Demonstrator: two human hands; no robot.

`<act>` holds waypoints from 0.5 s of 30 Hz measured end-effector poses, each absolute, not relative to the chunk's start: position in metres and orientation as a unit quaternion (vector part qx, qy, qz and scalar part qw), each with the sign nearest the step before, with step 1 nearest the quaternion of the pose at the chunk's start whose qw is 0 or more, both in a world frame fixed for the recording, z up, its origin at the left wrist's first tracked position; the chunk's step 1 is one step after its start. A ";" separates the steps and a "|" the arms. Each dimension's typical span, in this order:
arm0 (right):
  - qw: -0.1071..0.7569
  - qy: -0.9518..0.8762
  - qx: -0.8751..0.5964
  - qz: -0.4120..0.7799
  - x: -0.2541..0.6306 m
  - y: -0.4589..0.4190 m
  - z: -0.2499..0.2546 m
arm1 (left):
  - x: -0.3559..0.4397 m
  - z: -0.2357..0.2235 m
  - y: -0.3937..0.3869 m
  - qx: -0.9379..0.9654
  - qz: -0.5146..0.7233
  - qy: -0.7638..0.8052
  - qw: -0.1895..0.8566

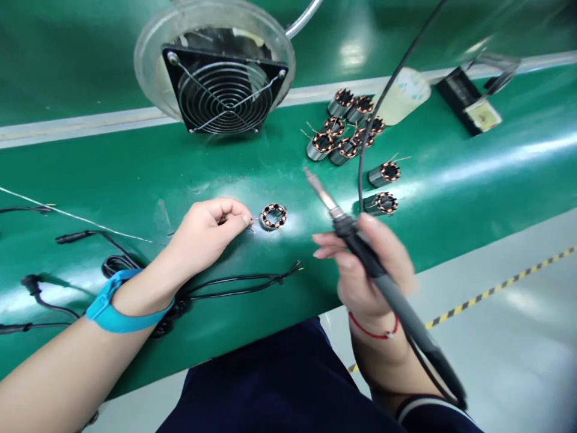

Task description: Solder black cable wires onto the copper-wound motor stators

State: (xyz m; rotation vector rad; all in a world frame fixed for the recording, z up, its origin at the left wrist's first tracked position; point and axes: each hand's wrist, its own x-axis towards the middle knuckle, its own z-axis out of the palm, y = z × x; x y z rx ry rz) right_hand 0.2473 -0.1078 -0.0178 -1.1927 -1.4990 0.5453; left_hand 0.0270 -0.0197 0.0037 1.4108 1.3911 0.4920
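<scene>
My right hand (369, 264) grips a soldering iron (360, 246), its metal tip angled up and left above the bench. With thumb and forefinger together, my left hand (211, 228) pinches a thin wire lead just left of a motor stator (273, 217). That stator stands on the green bench, its ring of copper windings facing up. How the lead joins the stator is too small to make out. Black cables (243, 285) with bare coloured wire ends lie below and behind my left wrist.
Several stators (344, 150) cluster at the back, with two more (384, 174) nearer the right. A fume fan (228, 96) stands at the back left. Behind the stators are a tape roll (406, 96) and an iron stand (464, 99). The iron's cord (385, 90) hangs across. Solder wire (76, 214) stretches left.
</scene>
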 end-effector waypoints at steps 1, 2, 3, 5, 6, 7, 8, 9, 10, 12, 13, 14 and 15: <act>0.563 -0.621 -0.503 0.210 0.254 -0.107 -0.009 | 0.026 0.003 -0.020 0.591 0.208 0.578 0.523; 0.587 -0.611 -0.501 0.173 0.263 -0.105 0.000 | 0.026 0.002 -0.020 0.594 0.210 0.575 0.523; 0.610 -0.602 -0.500 0.127 0.273 -0.102 0.009 | 0.025 0.002 -0.020 0.598 0.210 0.573 0.519; 0.630 -0.579 -0.516 0.040 0.300 -0.088 0.024 | 0.024 0.001 -0.020 0.612 0.204 0.570 0.509; 0.633 -0.565 -0.529 0.009 0.316 -0.078 0.029 | 0.024 0.000 -0.020 0.620 0.198 0.569 0.502; 0.632 -0.557 -0.539 -0.002 0.335 -0.066 0.032 | 0.023 0.000 -0.020 0.628 0.191 0.569 0.496; 0.625 -0.559 -0.545 0.003 0.355 -0.052 0.033 | 0.023 0.000 -0.020 0.635 0.189 0.568 0.489; 0.606 -0.563 -0.562 0.022 0.375 -0.036 0.032 | 0.023 0.001 -0.021 0.640 0.191 0.567 0.483; 0.581 -0.580 -0.570 0.037 0.395 -0.019 0.029 | 0.023 0.001 -0.021 0.646 0.195 0.563 0.477; 0.504 -0.607 -0.612 0.047 0.428 0.015 0.020 | 0.022 0.001 -0.022 0.655 0.208 0.555 0.468; 0.440 -0.623 -0.645 0.037 0.440 0.031 0.016 | 0.021 0.000 -0.023 0.658 0.213 0.552 0.465; 0.351 -0.645 -0.679 0.025 0.449 0.046 0.012 | 0.020 -0.002 -0.023 0.659 0.218 0.552 0.463; 0.258 -0.658 -0.707 0.006 0.455 0.059 0.008 | 0.019 -0.004 -0.023 0.656 0.217 0.556 0.462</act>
